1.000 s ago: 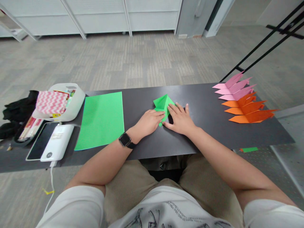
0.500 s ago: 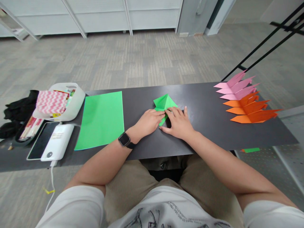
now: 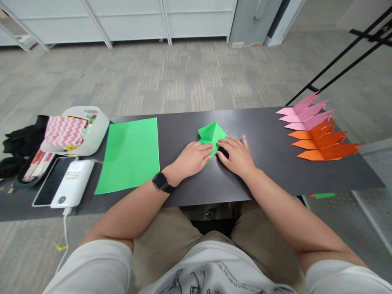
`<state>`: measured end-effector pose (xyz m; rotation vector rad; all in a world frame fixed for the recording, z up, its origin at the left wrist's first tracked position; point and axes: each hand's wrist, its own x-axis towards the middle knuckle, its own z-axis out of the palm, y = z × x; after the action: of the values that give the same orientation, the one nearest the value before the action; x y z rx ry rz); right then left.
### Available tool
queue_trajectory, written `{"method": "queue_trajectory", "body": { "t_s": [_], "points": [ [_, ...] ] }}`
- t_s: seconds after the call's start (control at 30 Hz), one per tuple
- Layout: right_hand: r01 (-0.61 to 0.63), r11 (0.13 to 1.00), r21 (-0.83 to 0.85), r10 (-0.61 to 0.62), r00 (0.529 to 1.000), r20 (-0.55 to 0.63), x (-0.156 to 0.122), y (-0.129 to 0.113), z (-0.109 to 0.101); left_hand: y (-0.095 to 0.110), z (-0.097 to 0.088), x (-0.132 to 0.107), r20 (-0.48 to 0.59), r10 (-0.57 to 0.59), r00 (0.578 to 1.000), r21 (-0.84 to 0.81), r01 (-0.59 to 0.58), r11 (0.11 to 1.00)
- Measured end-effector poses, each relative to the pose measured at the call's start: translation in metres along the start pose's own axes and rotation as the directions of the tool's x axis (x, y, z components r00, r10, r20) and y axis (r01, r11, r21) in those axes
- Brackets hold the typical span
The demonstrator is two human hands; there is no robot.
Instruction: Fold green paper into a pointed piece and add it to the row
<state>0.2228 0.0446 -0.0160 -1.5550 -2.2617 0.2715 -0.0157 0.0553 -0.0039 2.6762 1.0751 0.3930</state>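
A folded piece of green paper [image 3: 212, 132] lies near the middle of the dark table, with a pointed top and a narrow tip toward me. My left hand [image 3: 193, 157] lies flat, its fingertips pressing the lower left part of the paper to the table. From the other side, my right hand [image 3: 235, 154] touches the lower right edge with its fingertips, thumb spread away from the fingers. Some of the folds are hidden under my fingers. Left of my hands is a stack of flat green sheets [image 3: 130, 155].
Pink folded paper cranes [image 3: 303, 112] and orange ones [image 3: 324, 141] stand in a row at the right of the table [image 3: 275, 175]. At the left are a white basket [image 3: 99, 134], a phone [image 3: 50, 183], a white power bank [image 3: 72, 183] with a cable, and black cloth [image 3: 26, 136].
My right hand has slid a little to the right and its fingers have drawn back from the paper's middle, uncovering more of the lower part. My left hand has barely moved.
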Motion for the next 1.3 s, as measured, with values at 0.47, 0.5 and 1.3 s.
{"method": "queue_trajectory", "body": {
  "t_s": [0.47, 0.5, 1.3],
  "points": [
    [-0.013, 0.999, -0.042, 0.013, 1.0, -0.009, 0.002, 0.001, 0.0, -0.003, 0.001, -0.002, 0.019, 0.012, 1.0, 0.004, -0.012, 1.0],
    [-0.016, 0.999, -0.046, 0.015, 1.0, -0.009, 0.003, 0.002, 0.0, -0.004, 0.001, -0.002, 0.022, 0.016, 1.0, 0.006, -0.017, 1.0],
    [0.148, 0.965, -0.217, -0.122, 0.984, 0.129, 0.054, 0.027, -0.016, 0.003, -0.006, -0.008, 0.016, 0.038, 0.999, 0.046, -0.038, 0.998]
  ]
}}
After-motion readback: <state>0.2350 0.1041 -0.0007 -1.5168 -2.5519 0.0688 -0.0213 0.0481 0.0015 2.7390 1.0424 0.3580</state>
